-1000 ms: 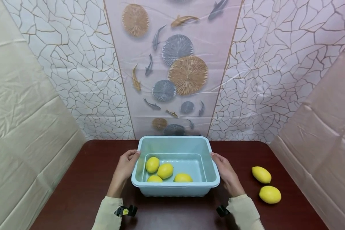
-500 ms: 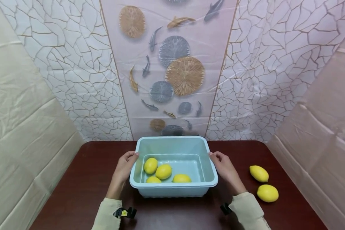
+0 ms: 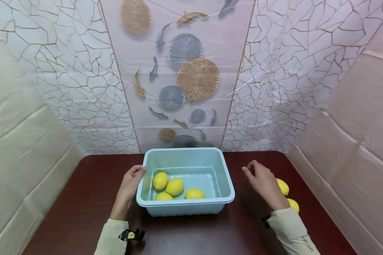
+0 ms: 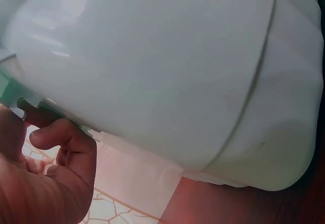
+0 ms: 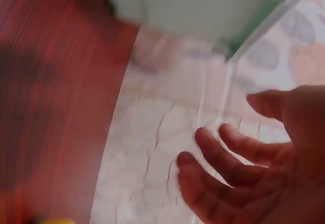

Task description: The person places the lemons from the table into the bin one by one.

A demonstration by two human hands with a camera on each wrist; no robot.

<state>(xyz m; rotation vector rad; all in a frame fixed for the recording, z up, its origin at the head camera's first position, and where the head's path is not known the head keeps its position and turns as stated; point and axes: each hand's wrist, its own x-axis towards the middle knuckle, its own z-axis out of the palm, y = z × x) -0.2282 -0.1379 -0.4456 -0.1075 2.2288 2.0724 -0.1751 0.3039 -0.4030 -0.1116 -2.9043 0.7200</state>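
A pale blue plastic basin [image 3: 185, 209] stands on the dark red table, with several lemons [image 3: 175, 187] lying inside toward its left and front. At the basin's left rim, my left hand [image 3: 127, 186] pinches the edge between thumb and curled fingers; the left wrist view shows this hand [image 4: 56, 168] below the basin's outer wall [image 4: 152, 71]. My right hand [image 3: 265, 182] is off the basin, in the air to its right, holding nothing. Its fingers are loosely bent in the right wrist view [image 5: 238, 158]. Two more lemons [image 3: 282, 187] lie beyond it, partly hidden by that hand and wrist.
The dark red table [image 3: 67, 205] ends at a patterned back wall cloth [image 3: 185, 117]. Beige cloth walls [image 3: 341, 148] close in the left and right sides. Each wrist wears a black camera strap [image 3: 132, 234].
My right hand has let go of the basin's right rim and moved right, toward the two loose lemons. My left hand stays on the left rim. The whole view has shifted slightly.
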